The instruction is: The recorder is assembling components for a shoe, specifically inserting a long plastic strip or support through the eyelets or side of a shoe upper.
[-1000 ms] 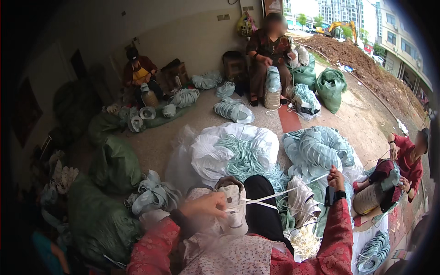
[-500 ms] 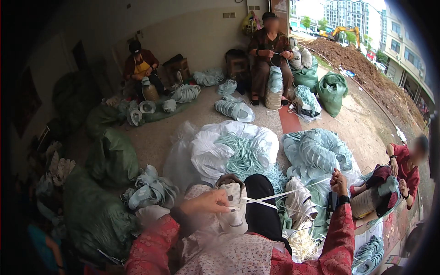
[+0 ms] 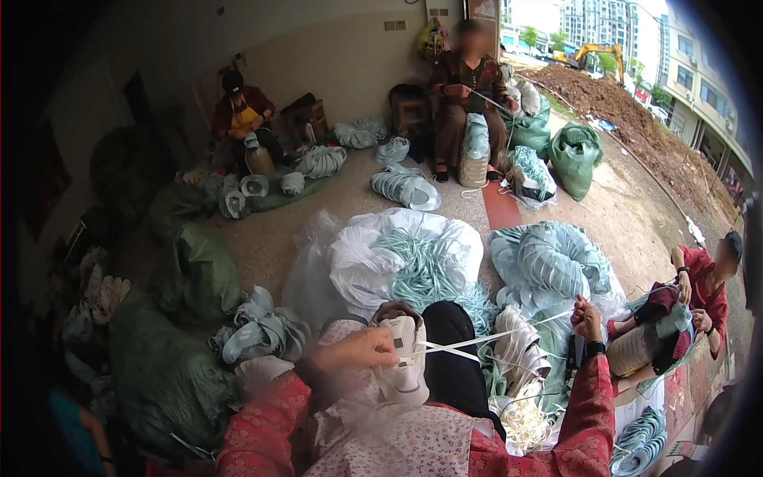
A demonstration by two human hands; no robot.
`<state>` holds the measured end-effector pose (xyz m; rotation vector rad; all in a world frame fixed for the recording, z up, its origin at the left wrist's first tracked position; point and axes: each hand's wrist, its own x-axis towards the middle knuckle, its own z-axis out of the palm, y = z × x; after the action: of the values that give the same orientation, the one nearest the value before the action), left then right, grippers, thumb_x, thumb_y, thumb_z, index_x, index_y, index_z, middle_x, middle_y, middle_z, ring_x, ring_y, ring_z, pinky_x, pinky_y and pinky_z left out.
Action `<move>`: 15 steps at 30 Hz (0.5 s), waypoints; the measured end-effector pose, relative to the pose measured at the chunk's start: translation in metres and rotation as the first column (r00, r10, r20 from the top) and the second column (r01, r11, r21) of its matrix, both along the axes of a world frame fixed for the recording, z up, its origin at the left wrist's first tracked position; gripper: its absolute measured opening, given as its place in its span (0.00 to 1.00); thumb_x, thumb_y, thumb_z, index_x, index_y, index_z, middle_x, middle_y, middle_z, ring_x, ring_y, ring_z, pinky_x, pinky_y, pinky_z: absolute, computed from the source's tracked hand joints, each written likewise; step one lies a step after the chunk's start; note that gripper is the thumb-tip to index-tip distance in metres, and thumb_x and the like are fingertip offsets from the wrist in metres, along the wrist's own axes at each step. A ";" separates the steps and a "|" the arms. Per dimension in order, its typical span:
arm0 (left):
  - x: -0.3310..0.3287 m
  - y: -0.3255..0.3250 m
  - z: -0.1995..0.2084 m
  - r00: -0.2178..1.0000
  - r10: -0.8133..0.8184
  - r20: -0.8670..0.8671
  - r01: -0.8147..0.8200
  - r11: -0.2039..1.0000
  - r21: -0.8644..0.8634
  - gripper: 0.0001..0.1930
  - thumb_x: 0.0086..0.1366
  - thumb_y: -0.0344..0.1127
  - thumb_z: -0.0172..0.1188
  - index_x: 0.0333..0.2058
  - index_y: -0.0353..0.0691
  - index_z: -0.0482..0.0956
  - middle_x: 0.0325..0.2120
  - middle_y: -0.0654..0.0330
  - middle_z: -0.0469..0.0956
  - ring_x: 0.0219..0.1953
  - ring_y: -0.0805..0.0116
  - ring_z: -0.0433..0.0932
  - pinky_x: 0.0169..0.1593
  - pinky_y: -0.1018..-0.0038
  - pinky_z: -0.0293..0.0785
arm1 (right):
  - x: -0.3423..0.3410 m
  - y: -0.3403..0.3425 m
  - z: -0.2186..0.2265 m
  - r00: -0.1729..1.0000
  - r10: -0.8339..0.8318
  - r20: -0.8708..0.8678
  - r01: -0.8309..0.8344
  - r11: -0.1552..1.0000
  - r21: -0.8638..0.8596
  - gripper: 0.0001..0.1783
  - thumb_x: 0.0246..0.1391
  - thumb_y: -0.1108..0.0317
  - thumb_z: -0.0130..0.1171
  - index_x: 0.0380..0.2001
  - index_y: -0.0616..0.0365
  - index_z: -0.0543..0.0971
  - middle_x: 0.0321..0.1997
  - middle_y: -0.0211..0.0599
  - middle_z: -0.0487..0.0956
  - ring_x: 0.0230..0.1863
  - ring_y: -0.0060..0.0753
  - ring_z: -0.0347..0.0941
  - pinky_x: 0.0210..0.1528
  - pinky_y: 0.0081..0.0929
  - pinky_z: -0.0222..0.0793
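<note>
A whitish sneaker (image 3: 405,383) with a brown collar rests on my lap, over a flowered apron (image 3: 393,445). My left hand (image 3: 362,348) lies at the sneaker's left side, thumb and fingers pinched on a white shoelace right at the eyelets. Away to the right, my raised right hand (image 3: 587,320) is closed on the far end of a white shoelace (image 3: 520,327). That lace runs taut from the sneaker to my right fingers. A second, shorter loose end crosses it over the dark cloth (image 3: 455,389) on my leg.
Ahead stands a white sack (image 3: 358,262) of pale green laces (image 3: 421,266). Right of it lie coiled pale blue shoe uppers (image 3: 560,258) and a heap of cream laces (image 3: 524,425). Dark green sacks (image 3: 171,366) fill the left. Co-workers sit at the back and right.
My hands and the sneaker stay almost still, the lace still taut. At the back, a co-worker's hands have drawn apart along a strand. The person at right has shifted their head.
</note>
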<state>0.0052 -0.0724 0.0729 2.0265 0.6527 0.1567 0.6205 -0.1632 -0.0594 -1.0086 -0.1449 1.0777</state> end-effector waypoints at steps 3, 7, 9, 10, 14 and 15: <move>0.001 0.000 0.004 1.000 -0.005 -0.001 0.005 1.000 -0.009 0.14 0.58 0.42 0.63 0.34 0.36 0.83 0.34 0.62 0.73 0.37 0.69 0.75 0.40 0.73 0.70 | 0.000 -0.002 0.000 1.000 -0.001 0.018 0.001 1.000 -0.007 0.10 0.65 0.69 0.47 0.48 0.54 0.71 0.22 0.21 0.68 0.13 0.13 0.50 0.15 0.15 0.47; 0.001 0.002 0.005 1.000 -0.025 0.004 0.025 0.999 -0.048 0.11 0.60 0.37 0.63 0.32 0.34 0.82 0.32 0.63 0.70 0.38 0.73 0.71 0.42 0.77 0.67 | -0.002 0.000 0.005 1.000 -0.006 0.022 0.006 0.999 -0.033 0.10 0.65 0.68 0.46 0.48 0.54 0.71 0.22 0.21 0.68 0.13 0.13 0.51 0.15 0.15 0.47; -0.001 0.003 0.004 1.000 -0.017 0.014 0.017 0.997 -0.071 0.11 0.61 0.38 0.63 0.31 0.33 0.81 0.32 0.63 0.70 0.38 0.73 0.71 0.42 0.77 0.66 | -0.004 0.004 0.008 0.999 0.001 0.040 0.001 0.999 -0.055 0.11 0.65 0.68 0.47 0.48 0.54 0.71 0.22 0.21 0.68 0.13 0.13 0.51 0.15 0.15 0.47; 0.000 0.004 0.004 0.999 -0.018 0.026 0.021 0.996 -0.092 0.11 0.61 0.38 0.63 0.31 0.33 0.81 0.32 0.63 0.70 0.38 0.74 0.71 0.43 0.77 0.66 | -0.002 0.002 0.008 0.999 -0.002 0.042 0.005 0.998 -0.057 0.11 0.65 0.68 0.47 0.48 0.54 0.71 0.22 0.21 0.68 0.13 0.13 0.51 0.15 0.15 0.47; 0.001 0.006 0.004 0.999 -0.004 0.035 0.006 0.997 -0.081 0.12 0.61 0.39 0.63 0.31 0.33 0.81 0.31 0.64 0.70 0.37 0.74 0.71 0.43 0.77 0.66 | 0.001 0.001 0.011 0.999 0.008 0.051 -0.006 0.999 -0.041 0.11 0.65 0.68 0.46 0.49 0.55 0.71 0.22 0.21 0.68 0.14 0.13 0.51 0.15 0.15 0.48; 0.001 0.007 0.002 0.999 -0.015 0.038 0.017 0.998 -0.062 0.12 0.61 0.39 0.63 0.31 0.33 0.81 0.31 0.64 0.70 0.37 0.74 0.71 0.43 0.78 0.66 | -0.001 0.001 0.013 0.999 0.008 0.047 -0.006 0.999 -0.036 0.11 0.65 0.68 0.46 0.49 0.55 0.70 0.22 0.21 0.68 0.14 0.13 0.51 0.15 0.15 0.48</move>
<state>0.0059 -0.0657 0.0751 1.9643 0.6106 0.1628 0.6200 -0.1626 -0.0469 -1.0664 -0.1679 1.0667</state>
